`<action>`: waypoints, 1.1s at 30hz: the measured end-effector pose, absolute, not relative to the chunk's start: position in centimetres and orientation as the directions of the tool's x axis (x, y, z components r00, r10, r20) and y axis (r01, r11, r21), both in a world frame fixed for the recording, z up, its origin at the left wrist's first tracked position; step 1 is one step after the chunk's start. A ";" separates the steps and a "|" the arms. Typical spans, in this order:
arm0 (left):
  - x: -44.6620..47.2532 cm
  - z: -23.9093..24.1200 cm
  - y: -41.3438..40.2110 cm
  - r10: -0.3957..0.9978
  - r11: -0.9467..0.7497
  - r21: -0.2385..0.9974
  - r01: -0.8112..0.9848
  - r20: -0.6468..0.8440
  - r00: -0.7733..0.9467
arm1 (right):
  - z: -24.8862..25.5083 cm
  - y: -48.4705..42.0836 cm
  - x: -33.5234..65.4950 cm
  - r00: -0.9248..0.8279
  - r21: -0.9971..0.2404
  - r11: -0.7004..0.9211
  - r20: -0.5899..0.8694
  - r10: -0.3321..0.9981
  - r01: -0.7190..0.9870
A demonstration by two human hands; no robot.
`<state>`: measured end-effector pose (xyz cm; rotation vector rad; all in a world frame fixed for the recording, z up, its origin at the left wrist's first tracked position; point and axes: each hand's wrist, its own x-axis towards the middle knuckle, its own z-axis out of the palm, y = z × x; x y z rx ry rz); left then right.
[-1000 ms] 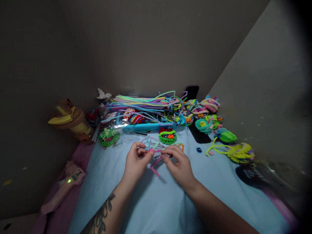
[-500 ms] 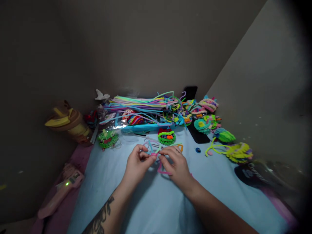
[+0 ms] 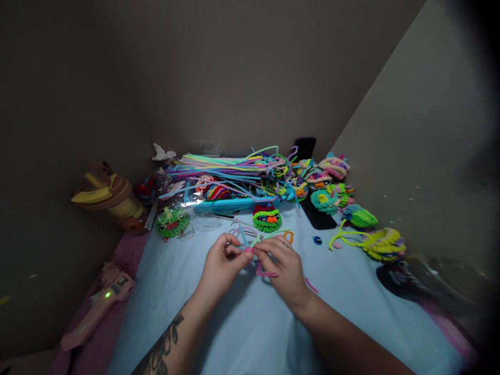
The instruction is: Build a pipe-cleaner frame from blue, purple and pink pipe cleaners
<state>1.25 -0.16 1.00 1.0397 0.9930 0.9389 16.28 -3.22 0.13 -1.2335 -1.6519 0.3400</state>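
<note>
Both hands meet over the light blue cloth, working on pipe cleaners. Thumb and finger of my left hand are closed on a pink pipe cleaner, wound where blue and pale green strands come together. My right hand pinches the same bundle from the other side. A bent pink length hangs below its fingers. Just beyond my fingertips lie scissors, partly hidden by the strands. Behind them sits a green fuzzy figure with eyes and an orange mouth.
A blue tray piled with pipe cleaners stands at the back. Several fuzzy figures line the right. A green frog-like figure, a tumbler and a pink glue gun are at left. A cap lies right.
Both hands have shifted slightly right, with fingertips closer together at the pink bend. The hanging pink length has moved a little right. A loose pink piece beside my right wrist shows more fully.
</note>
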 end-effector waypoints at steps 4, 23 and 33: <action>1.2 1.3 -0.2 0.947 0.212 0.972 -0.104 -0.177 0.269 | 0.0 -3.1 16.1 0.022 -0.720 0.411 0.508 0.861 0.559; 0.8 1.5 0.2 0.989 0.058 0.998 0.025 -0.061 0.134 | -0.2 -3.2 15.9 0.071 -0.799 0.337 0.424 0.903 0.497; 0.5 1.6 0.8 0.995 0.091 0.989 -0.115 -0.085 0.059 | 0.6 -4.4 14.9 -0.169 -0.652 0.537 0.540 0.825 0.535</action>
